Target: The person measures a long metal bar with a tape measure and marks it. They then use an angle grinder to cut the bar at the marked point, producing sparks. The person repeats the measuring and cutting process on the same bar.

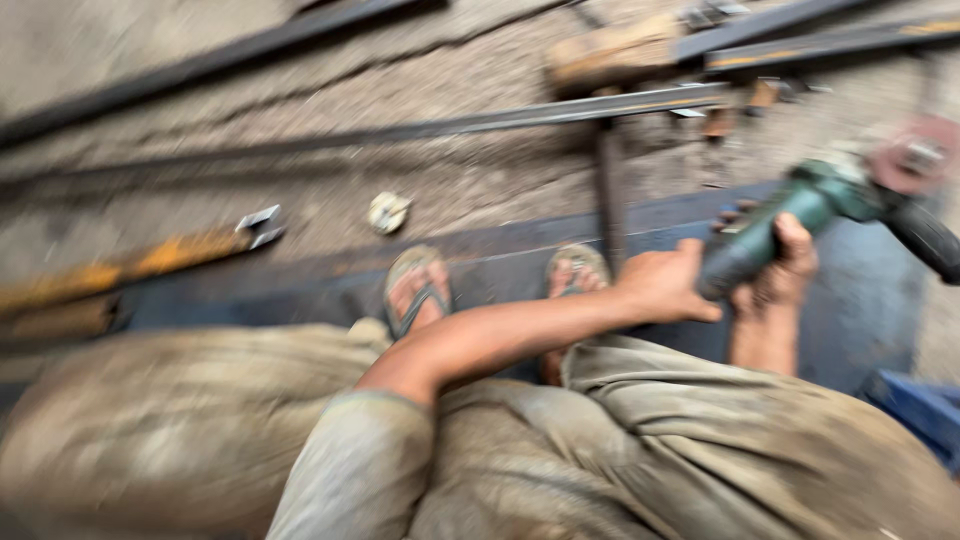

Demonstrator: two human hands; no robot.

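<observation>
Gritty concrete floor (470, 190), long steel bars (520, 118), hands gripping green angle grinder (790, 225)

I count one green angle grinder (790, 220) on the right, with two hands on it, my left hand (665, 285) and right hand (785, 265). Two sandalled feet (420, 290) sit near the middle. At least four long metal bars (560, 112) run across the far ground; blur hides any others.

Green plastic angle grinder (790, 225) w/ matt casing and reddish metal disc (912, 155) is seen. Dark, dull steel bars (480, 125) are laid on rough, gritty concrete floor (330, 200). Dusty khaki cloth trousers (200, 420) are worn.
</observation>
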